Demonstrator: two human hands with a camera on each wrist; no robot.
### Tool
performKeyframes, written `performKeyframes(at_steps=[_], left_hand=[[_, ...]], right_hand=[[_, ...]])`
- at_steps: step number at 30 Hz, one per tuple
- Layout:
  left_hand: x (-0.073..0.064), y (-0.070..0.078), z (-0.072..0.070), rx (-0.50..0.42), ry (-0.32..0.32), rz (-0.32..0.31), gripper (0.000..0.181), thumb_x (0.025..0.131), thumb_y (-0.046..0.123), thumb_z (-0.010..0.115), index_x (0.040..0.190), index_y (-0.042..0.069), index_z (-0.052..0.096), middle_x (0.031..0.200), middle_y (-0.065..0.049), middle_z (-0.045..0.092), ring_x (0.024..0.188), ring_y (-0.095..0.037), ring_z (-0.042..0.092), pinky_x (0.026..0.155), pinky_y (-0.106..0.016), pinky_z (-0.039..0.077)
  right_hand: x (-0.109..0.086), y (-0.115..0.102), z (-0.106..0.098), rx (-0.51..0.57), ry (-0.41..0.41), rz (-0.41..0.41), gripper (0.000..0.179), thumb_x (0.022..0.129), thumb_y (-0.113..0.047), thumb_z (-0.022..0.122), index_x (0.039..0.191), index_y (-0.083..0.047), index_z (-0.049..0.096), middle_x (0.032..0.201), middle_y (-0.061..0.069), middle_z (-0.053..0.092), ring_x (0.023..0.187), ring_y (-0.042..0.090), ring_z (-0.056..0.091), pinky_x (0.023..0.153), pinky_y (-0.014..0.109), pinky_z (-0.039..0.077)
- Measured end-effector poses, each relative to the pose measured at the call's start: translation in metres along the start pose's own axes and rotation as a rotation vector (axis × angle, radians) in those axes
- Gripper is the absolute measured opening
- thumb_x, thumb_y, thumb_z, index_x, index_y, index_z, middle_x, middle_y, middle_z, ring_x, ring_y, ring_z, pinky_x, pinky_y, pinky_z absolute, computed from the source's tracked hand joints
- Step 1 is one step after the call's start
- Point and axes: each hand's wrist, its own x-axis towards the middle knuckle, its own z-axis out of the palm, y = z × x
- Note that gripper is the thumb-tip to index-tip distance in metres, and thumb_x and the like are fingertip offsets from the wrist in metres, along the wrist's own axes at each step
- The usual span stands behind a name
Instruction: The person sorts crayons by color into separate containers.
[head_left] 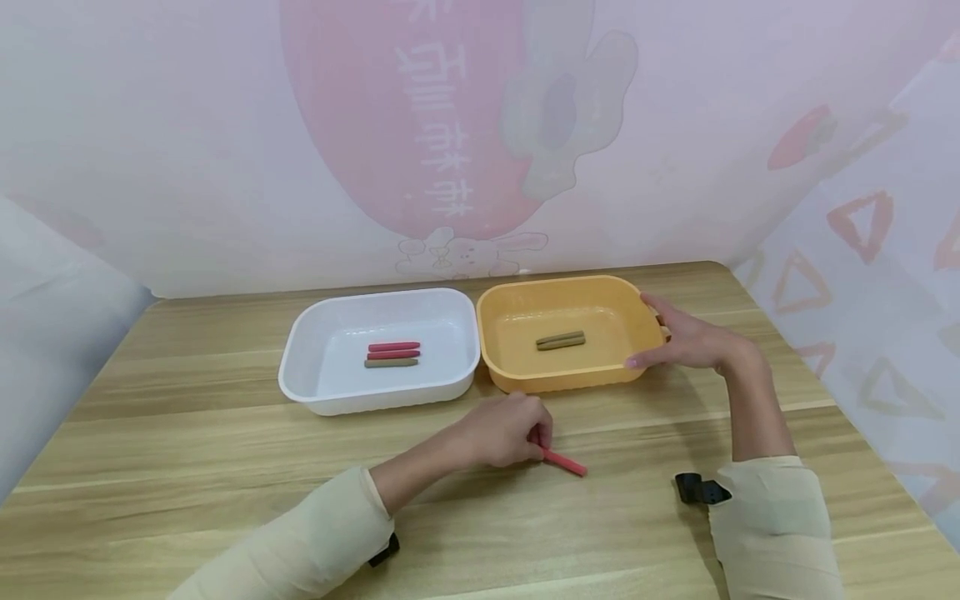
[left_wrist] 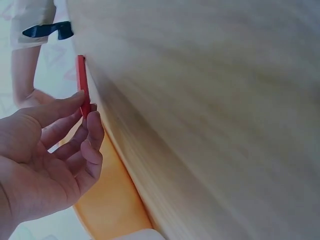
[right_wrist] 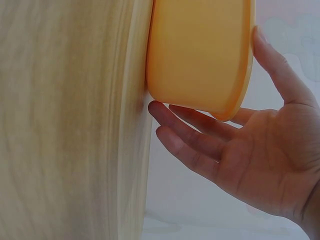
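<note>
My left hand (head_left: 506,432) is in front of the two trays and pinches a red crayon (head_left: 564,462) between thumb and fingertips. The crayon (left_wrist: 81,80) juts past the fingers in the left wrist view. At the right end of a yellow tray (head_left: 570,379), my right hand (head_left: 690,337) grips the rim, thumb on the front side and a finger toward the back. In the right wrist view, its other fingers (right_wrist: 192,145) extend along the tray's end. Inside that tray lie two olive-brown crayons (head_left: 560,341), side by side.
A white tray (head_left: 378,398) stands against the yellow one on its left. It holds two red crayons (head_left: 393,346) and one olive-brown crayon (head_left: 392,363). The wooden table (head_left: 187,467) meets a printed wall (head_left: 225,167) behind the trays.
</note>
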Motion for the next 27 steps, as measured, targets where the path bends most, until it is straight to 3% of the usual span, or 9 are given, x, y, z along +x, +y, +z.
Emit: performKeyframes(at_steps=[7,14,20,27], left_hand=[[-0.002,0.0,-0.009,-0.096,0.036,0.048,0.007,0.085,0.013,0.072,0.079,0.017,0.069,0.07,0.009,0.061,0.065,-0.005,0.051,0.06,-0.02,0.043],[-0.004,0.004,-0.018,-0.197,0.088,0.107,0.006,0.086,0.01,0.07,0.083,0.015,0.071,0.075,0.004,0.066,0.064,-0.007,0.053,0.056,-0.019,0.042],[-0.003,0.004,-0.03,-0.268,0.178,0.137,0.004,0.087,0.01,0.069,0.087,0.011,0.072,0.077,0.002,0.066,0.063,-0.01,0.05,0.055,-0.019,0.042],[0.001,-0.001,-0.041,-0.321,0.343,0.134,0.005,0.087,0.009,0.068,0.09,0.008,0.072,0.081,0.001,0.065,0.064,-0.014,0.053,0.054,-0.021,0.043]], right_hand=[[0.001,-0.001,0.0,0.008,-0.004,-0.004,0.11,0.075,-0.038,0.079,0.153,-0.013,0.004,0.15,0.018,0.021,0.135,0.038,0.022,0.104,0.059,0.022],[0.0,-0.001,0.0,0.009,-0.005,-0.005,0.109,0.076,-0.037,0.079,0.153,-0.013,0.005,0.146,0.019,0.027,0.131,0.038,0.028,0.103,0.058,0.025],[0.001,-0.001,0.001,0.029,-0.007,-0.02,0.109,0.075,-0.036,0.079,0.153,-0.013,0.006,0.146,0.019,0.027,0.132,0.038,0.026,0.103,0.058,0.025],[0.002,0.001,0.001,0.043,-0.009,-0.011,0.108,0.075,-0.035,0.079,0.152,-0.013,0.007,0.144,0.019,0.03,0.129,0.036,0.03,0.103,0.057,0.025]])
